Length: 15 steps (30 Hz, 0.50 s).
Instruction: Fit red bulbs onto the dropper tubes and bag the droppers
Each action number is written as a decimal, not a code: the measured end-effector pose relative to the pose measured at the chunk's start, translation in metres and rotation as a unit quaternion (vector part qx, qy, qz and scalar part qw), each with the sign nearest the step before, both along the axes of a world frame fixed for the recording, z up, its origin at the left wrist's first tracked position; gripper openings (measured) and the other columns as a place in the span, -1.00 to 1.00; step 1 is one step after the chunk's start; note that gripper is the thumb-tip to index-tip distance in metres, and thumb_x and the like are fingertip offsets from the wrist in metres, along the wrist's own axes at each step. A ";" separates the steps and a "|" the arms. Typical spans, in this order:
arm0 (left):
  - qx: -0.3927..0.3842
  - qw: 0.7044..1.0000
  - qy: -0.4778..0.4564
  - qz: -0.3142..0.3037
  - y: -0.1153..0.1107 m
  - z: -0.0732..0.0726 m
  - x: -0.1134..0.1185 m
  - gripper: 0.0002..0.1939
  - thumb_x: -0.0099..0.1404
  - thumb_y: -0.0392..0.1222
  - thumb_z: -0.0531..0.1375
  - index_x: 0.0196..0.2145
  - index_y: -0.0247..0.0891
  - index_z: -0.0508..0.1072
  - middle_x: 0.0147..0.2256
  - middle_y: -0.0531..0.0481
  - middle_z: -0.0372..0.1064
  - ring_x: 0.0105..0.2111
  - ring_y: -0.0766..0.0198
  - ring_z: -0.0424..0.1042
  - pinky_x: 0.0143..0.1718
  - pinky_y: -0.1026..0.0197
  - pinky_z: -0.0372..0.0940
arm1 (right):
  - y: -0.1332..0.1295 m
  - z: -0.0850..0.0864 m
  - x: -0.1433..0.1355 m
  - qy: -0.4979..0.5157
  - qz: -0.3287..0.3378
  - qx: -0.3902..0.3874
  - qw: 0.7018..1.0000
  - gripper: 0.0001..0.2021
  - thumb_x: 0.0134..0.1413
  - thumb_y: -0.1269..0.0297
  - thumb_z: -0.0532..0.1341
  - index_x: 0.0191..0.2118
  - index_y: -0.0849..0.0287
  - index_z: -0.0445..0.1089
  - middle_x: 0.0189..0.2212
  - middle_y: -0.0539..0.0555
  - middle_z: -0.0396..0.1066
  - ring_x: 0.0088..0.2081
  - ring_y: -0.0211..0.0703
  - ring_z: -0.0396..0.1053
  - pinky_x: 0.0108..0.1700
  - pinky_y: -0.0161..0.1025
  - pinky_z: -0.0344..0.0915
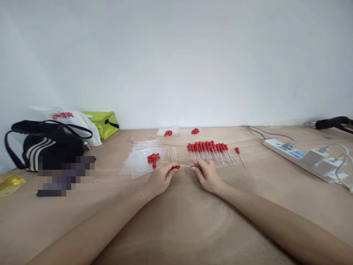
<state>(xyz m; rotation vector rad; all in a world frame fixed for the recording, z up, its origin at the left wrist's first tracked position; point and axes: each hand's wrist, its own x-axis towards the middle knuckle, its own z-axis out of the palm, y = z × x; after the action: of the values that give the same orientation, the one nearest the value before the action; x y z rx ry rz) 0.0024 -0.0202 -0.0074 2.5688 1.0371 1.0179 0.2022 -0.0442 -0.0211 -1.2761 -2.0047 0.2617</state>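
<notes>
Between thumb and fingers, my left hand (162, 176) pinches a red rubber dropper bulb (176, 167). My right hand (206, 174) grips the thin clear pipette tube (185, 166) that runs out of this bulb; its far end is hidden in my fingers. Just beyond my right hand lies a row of droppers (206, 147) with red bulbs. One single dropper (239, 155) lies apart on the right. Several loose clear tubes (172, 154) are beyond my left hand. Loose red bulbs (153, 158) rest on clear plastic bags (138, 165) to the left.
More red bulbs (168, 133) lie on plastic near the wall. A black bag (49, 143), a white plastic bag (91, 129) and a green bag (103, 123) stand at the left. A power strip (292, 156) with plugged-in chargers and cables lies at the right.
</notes>
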 end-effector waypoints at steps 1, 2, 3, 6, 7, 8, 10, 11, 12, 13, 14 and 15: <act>0.001 1.000 0.001 -0.003 0.000 0.000 0.000 -0.81 0.27 -0.24 -0.03 -0.29 -0.26 0.36 -0.38 -0.01 0.38 -0.34 0.26 0.33 -0.31 0.22 0.21 | 0.000 0.000 0.000 -0.005 0.006 -0.002 1.000 -0.87 0.10 0.32 -0.02 -0.36 0.17 0.23 -0.45 0.00 0.38 -0.43 -0.27 0.27 -0.21 -0.24 -0.01; 0.001 1.000 0.002 -0.005 -0.001 0.001 0.000 -0.81 0.27 -0.24 -0.03 -0.30 -0.26 0.36 -0.40 -0.01 0.38 -0.35 0.27 0.33 -0.31 0.22 0.20 | 0.000 0.000 0.000 -0.010 0.012 -0.005 1.000 -0.87 0.10 0.32 -0.02 -0.36 0.17 0.24 -0.45 0.00 0.38 -0.42 -0.27 0.27 -0.21 -0.24 -0.01; 0.001 1.000 0.002 -0.006 -0.001 0.001 0.000 -0.81 0.27 -0.23 -0.03 -0.32 -0.25 0.37 -0.41 -0.01 0.37 -0.36 0.27 0.33 -0.31 0.22 0.20 | 0.000 0.000 0.000 -0.016 0.017 -0.009 1.000 -0.86 0.10 0.32 -0.01 -0.37 0.17 0.25 -0.45 0.00 0.39 -0.41 -0.27 0.28 -0.21 -0.24 -0.01; 0.003 1.000 0.001 -0.009 -0.003 0.002 0.001 -0.82 0.26 -0.20 -0.01 -0.36 -0.25 0.38 -0.45 0.00 0.37 -0.39 0.27 0.33 -0.32 0.21 0.20 | 0.001 0.002 0.000 -0.032 0.031 -0.020 0.999 -0.83 0.11 0.31 -0.01 -0.37 0.15 0.30 -0.45 -0.02 0.40 -0.40 -0.28 0.29 -0.20 -0.24 -0.03; 0.007 1.000 0.001 -0.012 -0.003 0.002 0.001 -0.82 0.25 -0.19 0.00 -0.37 -0.25 0.38 -0.46 0.00 0.36 -0.40 0.27 0.33 -0.32 0.21 0.19 | 0.001 0.002 0.001 -0.038 0.036 -0.025 0.998 -0.82 0.11 0.31 -0.01 -0.37 0.14 0.32 -0.45 -0.03 0.41 -0.41 -0.29 0.30 -0.20 -0.24 -0.03; 0.012 1.000 0.004 -0.015 -0.004 0.002 0.001 -0.81 0.25 -0.19 0.01 -0.38 -0.25 0.38 -0.47 0.00 0.36 -0.41 0.27 0.33 -0.32 0.21 0.19 | 0.002 0.003 0.001 -0.045 0.041 -0.030 0.998 -0.81 0.12 0.30 -0.01 -0.36 0.14 0.33 -0.45 -0.03 0.41 -0.41 -0.29 0.30 -0.20 -0.24 -0.04; 0.025 0.999 0.017 -0.024 -0.005 0.001 0.001 -0.80 0.26 -0.18 0.00 -0.39 -0.25 0.39 -0.48 -0.01 0.36 -0.41 0.27 0.33 -0.31 0.20 0.19 | 0.003 0.005 0.003 -0.065 0.051 -0.036 0.996 -0.79 0.12 0.30 -0.01 -0.36 0.13 0.35 -0.45 -0.02 0.43 -0.42 -0.27 0.30 -0.21 -0.24 -0.06; 0.033 0.999 0.026 -0.029 -0.005 0.001 0.001 -0.79 0.26 -0.17 -0.01 -0.39 -0.25 0.39 -0.49 -0.01 0.37 -0.42 0.26 0.33 -0.30 0.19 0.18 | 0.003 0.006 0.004 -0.079 0.054 -0.034 0.995 -0.78 0.12 0.30 -0.02 -0.36 0.13 0.36 -0.44 -0.01 0.43 -0.42 -0.27 0.29 -0.22 -0.24 -0.07; 0.041 0.998 0.034 -0.035 -0.005 0.001 0.001 -0.78 0.27 -0.17 -0.02 -0.39 -0.25 0.39 -0.49 -0.01 0.37 -0.42 0.26 0.33 -0.29 0.19 0.17 | 0.003 0.008 0.005 -0.095 0.054 -0.027 0.994 -0.78 0.12 0.30 -0.02 -0.35 0.13 0.37 -0.42 0.00 0.43 -0.42 -0.26 0.28 -0.23 -0.24 -0.08; 0.049 0.997 0.040 -0.039 -0.005 0.001 0.001 -0.77 0.27 -0.16 -0.02 -0.39 -0.25 0.39 -0.49 -0.01 0.38 -0.42 0.27 0.33 -0.28 0.18 0.16 | 0.003 0.009 0.006 -0.112 0.054 -0.016 0.992 -0.77 0.11 0.30 -0.02 -0.35 0.13 0.37 -0.41 0.01 0.43 -0.42 -0.26 0.28 -0.24 -0.24 -0.10; 0.056 0.996 0.045 -0.042 -0.005 0.000 0.001 -0.77 0.28 -0.16 -0.02 -0.39 -0.25 0.39 -0.49 -0.01 0.38 -0.43 0.27 0.33 -0.28 0.18 0.16 | 0.003 0.010 0.006 -0.128 0.052 -0.003 0.990 -0.77 0.11 0.31 -0.02 -0.34 0.13 0.38 -0.41 0.02 0.43 -0.43 -0.26 0.27 -0.24 -0.24 -0.11; 0.063 0.996 0.049 -0.045 -0.005 0.000 0.001 -0.76 0.28 -0.16 -0.02 -0.39 -0.25 0.39 -0.49 -0.01 0.38 -0.43 0.27 0.33 -0.28 0.18 0.15 | 0.003 0.010 0.007 -0.145 0.051 0.011 0.988 -0.77 0.11 0.32 -0.02 -0.34 0.13 0.38 -0.41 0.02 0.43 -0.43 -0.26 0.26 -0.25 -0.24 -0.13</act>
<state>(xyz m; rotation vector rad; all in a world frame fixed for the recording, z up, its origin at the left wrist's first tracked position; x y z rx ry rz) 0.0033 -0.0253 -0.0073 2.7649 0.8960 0.9739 0.2091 -0.0417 -0.0109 -1.2561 -2.3159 0.1056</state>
